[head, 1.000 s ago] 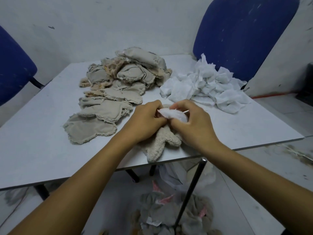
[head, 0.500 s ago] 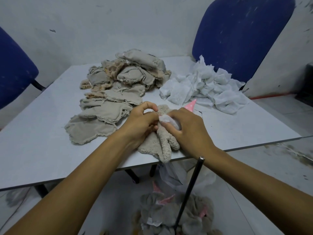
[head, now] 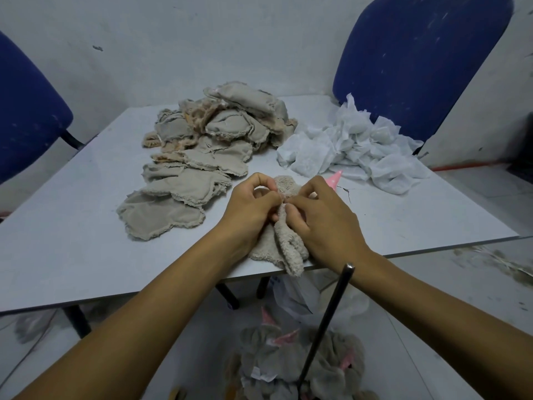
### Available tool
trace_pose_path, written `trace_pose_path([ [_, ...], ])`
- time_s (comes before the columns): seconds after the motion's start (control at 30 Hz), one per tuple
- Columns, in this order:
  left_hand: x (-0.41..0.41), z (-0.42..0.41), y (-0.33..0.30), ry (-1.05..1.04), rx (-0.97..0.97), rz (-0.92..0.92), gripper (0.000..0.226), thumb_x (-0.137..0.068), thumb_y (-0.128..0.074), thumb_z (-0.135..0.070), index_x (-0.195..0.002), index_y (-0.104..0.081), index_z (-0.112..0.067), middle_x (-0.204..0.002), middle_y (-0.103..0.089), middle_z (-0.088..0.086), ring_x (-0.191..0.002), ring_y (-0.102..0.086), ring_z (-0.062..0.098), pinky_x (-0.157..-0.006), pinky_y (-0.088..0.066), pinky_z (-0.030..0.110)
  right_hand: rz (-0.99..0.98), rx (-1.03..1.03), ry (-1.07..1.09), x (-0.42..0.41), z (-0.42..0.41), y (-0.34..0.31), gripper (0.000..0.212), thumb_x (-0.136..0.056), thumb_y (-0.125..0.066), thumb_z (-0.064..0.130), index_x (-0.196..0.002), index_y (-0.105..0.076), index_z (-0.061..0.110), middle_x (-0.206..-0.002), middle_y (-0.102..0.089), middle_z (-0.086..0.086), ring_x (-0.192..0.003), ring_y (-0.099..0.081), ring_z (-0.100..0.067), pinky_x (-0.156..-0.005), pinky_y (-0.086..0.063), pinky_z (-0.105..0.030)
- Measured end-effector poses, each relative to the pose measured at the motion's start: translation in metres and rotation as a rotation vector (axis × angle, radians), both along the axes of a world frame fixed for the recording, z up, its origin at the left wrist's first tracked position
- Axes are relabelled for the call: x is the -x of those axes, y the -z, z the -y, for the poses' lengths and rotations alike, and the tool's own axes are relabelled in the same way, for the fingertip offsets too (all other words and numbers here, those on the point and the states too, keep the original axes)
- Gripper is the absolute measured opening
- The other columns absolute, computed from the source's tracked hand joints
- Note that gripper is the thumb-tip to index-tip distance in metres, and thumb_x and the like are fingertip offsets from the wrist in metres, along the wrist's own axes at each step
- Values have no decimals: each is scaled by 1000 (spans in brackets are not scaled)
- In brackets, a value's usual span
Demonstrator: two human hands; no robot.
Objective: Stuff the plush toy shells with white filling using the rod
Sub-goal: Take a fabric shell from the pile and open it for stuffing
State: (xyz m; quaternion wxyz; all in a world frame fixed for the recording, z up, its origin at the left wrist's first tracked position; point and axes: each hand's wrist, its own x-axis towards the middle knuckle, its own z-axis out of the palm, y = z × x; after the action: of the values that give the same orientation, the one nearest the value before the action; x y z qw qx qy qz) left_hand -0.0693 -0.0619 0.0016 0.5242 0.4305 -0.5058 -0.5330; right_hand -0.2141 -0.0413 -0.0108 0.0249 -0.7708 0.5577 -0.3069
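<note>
1. Both hands are closed in a narrow pinch on the beige fuzzy plush toy shell [head: 284, 243] at the near edge of the pale grey table [head: 86, 226]; the left hand [head: 251, 206] curls thumb and fingers round the shell's upper part, and the right hand [head: 323, 217] pinches the same spot from the other side, fingertips of the two almost touching
2. Neither hand holds the thin dark metal rod [head: 328, 321], which stands upright below the table edge, just beside the right wrist
3. No white filling shows between the fingers, so I cannot tell how much is already inside
4. Judging by this, the step in hand is working the shell's opening, either holding it apart or tucking filling in; to do it well, keep the opening pinched wide with one hand so the other is free to fetch the rod, and push in short strokes so the seam does not tear
5. The pile of white crumpled filling sheets [head: 354, 148] lies at the far right of the table, within reach
6. The heap of flat beige unstuffed shells [head: 202, 157] lies to the left, well apart from the hands
7. A pink pointed piece [head: 334, 179] shows just beyond the right hand; it may be part of the toy
</note>
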Motion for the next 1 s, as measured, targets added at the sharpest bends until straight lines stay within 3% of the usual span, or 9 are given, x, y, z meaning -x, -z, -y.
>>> trace_pose_path([
  [0.07, 1, -2, 1, 12, 14, -12, 28, -89, -51, 13, -77, -52, -13, -67, -57, 7, -47, -46, 13, -48, -41, 21, 158, 25, 5, 4, 2, 0, 18, -92, -63, 34, -107, -71, 27, -99, -49, 8, -88, -53, -10, -70, -48, -32],
  [0.2, 6, -5, 3, 7, 37, 8, 28, -87, -52, 12, -76, -53, -14, -69, -58, 7, -42, -45, 12, -43, -38, 19, 462, 27, -43, 14, 0, -2, 31, -80, -80, 29, -102, -58, 31, -84, -64, 15, -82, -60, 2, -67, -42, -9],
  [0.3, 4, -4, 4, -56, 44, 24, 28, -87, -53, 10, -76, -53, -15, -69, -54, 12, -42, -44, 12, -45, -38, 21, 422, 16, -146, 14, -2, -2, 11, -85, -73, 37, -94, -70, 31, -82, -68, 20, -80, -62, 6, -69, -40, -6],
  [0.47, -2, -5, 1, -107, 78, 93, 27, -87, -52, 10, -79, -52, -15, -77, -53, 17, -46, -43, 11, -47, -36, 24, 162, -56, -220, 10, 4, 0, 26, -93, -64, 29, -118, -72, 31, -107, -63, 15, -91, -50, -5, -79, -34, -6],
  [0.57, -2, -7, 0, -78, 125, 158, 25, -89, -54, 6, -80, -54, -17, -70, -53, 8, -48, -45, 8, -45, -38, 19, 271, -29, -193, 11, 4, 1, 26, -92, -69, 28, -117, -71, 31, -106, -54, 11, -90, -53, 4, -78, -36, -3],
  [0.67, 1, -8, 1, -63, 142, 228, 27, -88, -57, 1, -77, -56, -24, -72, -56, 3, -56, -48, 9, -50, -41, 21, 503, -5, -124, 18, 3, 0, 22, -80, -81, 31, -96, -66, 31, -87, -67, 15, -84, -62, 4, -69, -44, -6],
  [0.77, 1, -9, 3, -93, 137, 240, 27, -86, -57, 1, -77, -56, -24, -73, -57, 4, -59, -49, 12, -54, -41, 26, 451, 10, -144, 16, 4, 1, 9, -80, -80, 35, -84, -73, 32, -91, -66, 15, -88, -61, 0, -74, -41, -6],
  [0.87, -4, -8, 2, -150, 121, 207, 27, -86, -54, 5, -78, -55, -21, -74, -56, 10, -56, -46, 14, -52, -38, 28, 371, -88, -232, 13, 7, 0, 10, -91, -69, 34, -96, -77, 34, -104, -56, 12, -92, -57, -1, -80, -39, -8],
  [1.0, -9, -6, 2, -166, 124, 182, 26, -89, -54, 4, -79, -55, -20, -73, -52, 11, -61, -44, 17, -55, -36, 30, 234, -101, -273, 15, 6, 0, 29, -95, -65, 32, -123, -67, 31, -95, -58, 27, -91, -56, 14, -79, -37, -3],
])
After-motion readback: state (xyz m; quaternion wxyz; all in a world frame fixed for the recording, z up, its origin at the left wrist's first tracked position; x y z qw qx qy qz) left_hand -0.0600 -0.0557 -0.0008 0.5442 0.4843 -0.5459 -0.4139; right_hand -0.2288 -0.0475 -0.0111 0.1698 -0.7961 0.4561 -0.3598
